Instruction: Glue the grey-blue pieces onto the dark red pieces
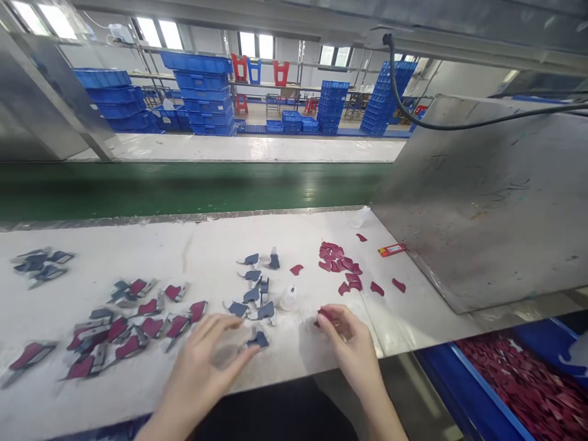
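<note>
My left hand (204,361) is open over the white table, thumb and fingers spread around a small blue-grey part with a pale edge (259,339). The thumb tip is at this part; whether it touches is unclear. My right hand (349,340) pinches a dark red flat piece (325,315), partly hidden by the fingers. Between the hands and a little farther back stands a small translucent bottle (289,298) with a dark tip. Several more blue-grey parts (252,296) lie beside it. Loose dark red pieces (331,252) are scattered beyond my right hand.
Parts with red faces (151,326) are heaped at left, with blue-grey parts (39,263) behind. A metal panel (496,208) slants up at right, above a blue bin (487,398) of red pieces. A green belt (229,187) runs behind the table (202,245). A cable (441,127) hangs overhead.
</note>
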Tool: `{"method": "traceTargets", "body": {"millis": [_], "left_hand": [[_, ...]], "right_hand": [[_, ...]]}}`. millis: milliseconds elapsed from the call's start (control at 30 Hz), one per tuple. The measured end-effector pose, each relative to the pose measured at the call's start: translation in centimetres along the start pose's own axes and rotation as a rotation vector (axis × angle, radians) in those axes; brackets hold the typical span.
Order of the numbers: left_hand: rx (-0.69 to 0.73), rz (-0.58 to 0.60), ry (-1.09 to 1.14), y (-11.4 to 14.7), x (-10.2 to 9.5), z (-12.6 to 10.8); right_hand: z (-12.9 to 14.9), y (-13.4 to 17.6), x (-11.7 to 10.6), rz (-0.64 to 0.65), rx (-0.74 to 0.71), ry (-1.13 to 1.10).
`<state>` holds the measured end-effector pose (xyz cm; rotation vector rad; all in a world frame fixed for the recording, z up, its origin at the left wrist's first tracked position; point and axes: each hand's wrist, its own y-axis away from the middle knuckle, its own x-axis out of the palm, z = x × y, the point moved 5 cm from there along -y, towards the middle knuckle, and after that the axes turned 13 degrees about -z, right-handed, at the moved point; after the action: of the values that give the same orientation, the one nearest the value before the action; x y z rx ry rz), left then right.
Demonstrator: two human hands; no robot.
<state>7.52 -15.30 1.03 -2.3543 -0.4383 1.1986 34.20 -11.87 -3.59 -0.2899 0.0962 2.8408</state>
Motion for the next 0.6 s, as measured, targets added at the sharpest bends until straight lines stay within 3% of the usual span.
{"method": "traceTargets", "body": {"millis": [67,133,267,433,600], "left_hand": [[-0.004,-0.014,-0.005,3.1,1.2,-0.1],[-0.031,-0.045,-0.011,4.6,2.4,-0.1],[-0.161,-0.098,0.072,5.0,3.4,-0.9],[-0.363,-0.027,0.267,5.2,2.8,-3.3],[-0.325,-0.09,0.359,5.1,1.4,-5.3]], "right_hand": [[-0.6,2.0,1.0,0.052,0.163,-0.137],[-0.6,3.6,2.6,0.112,0.24,-0.212],[0.9,5.2,5.1,0.16,0.136,-0.26],[2.9,6.1,5.3,0.139,0.069,-0.328],[3.8,6.9,4.5,0.157,0.092,-0.355]]}}
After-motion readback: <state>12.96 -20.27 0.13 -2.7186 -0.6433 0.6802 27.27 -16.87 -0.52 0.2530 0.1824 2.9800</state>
